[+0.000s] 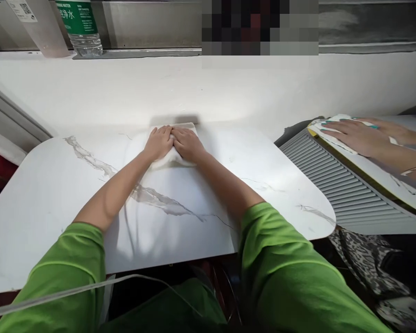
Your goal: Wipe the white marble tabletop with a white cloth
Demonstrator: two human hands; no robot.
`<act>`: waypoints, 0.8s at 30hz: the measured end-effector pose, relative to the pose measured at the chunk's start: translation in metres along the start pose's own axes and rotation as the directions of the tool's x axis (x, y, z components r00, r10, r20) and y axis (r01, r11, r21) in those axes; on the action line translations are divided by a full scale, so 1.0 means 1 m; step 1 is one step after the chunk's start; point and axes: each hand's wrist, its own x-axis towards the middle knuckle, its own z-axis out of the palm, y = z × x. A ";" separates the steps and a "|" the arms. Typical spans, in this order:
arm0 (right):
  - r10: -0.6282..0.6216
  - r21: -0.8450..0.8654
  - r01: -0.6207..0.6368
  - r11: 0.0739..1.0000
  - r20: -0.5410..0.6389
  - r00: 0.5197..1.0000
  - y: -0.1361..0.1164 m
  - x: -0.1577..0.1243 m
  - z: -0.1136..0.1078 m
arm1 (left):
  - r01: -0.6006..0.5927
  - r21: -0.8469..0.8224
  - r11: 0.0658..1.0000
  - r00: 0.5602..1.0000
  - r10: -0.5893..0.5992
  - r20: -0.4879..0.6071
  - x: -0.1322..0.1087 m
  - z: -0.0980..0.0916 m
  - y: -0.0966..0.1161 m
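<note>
A folded white cloth (189, 126) lies on a white marble-patterned table (263, 162), near the edge by the wall. My left hand (160, 143) presses down on the cloth's left side, its fingers bent over the fabric. My right hand (187, 144) does the same on the right side. Both hands touch at the fingers, above the cloth's middle. The palms and the underside of the cloth are hidden.
A white wall (131, 88) runs behind the table, below a ledge with a water bottle (85, 27) and a frosted container (43, 27). On the right, another person's hands (362, 134) rest on a white cloth. A pale cable (72, 289) crosses in front.
</note>
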 end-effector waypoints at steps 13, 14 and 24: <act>-0.057 -0.011 0.057 0.998 0.014 0.998 -0.007 -0.055 -0.019 | 0.006 0.018 1.000 0.999 -0.007 0.047 -0.037 0.003 0.039; -0.080 -0.010 0.080 0.997 0.013 0.997 -0.009 -0.071 -0.024 | 0.004 0.015 1.000 0.998 -0.005 0.056 -0.049 0.005 0.051; -0.148 -0.040 0.147 0.988 -0.017 0.989 -0.016 -0.241 -0.074 | -0.146 -0.044 0.988 0.977 0.151 0.150 -0.152 0.019 0.171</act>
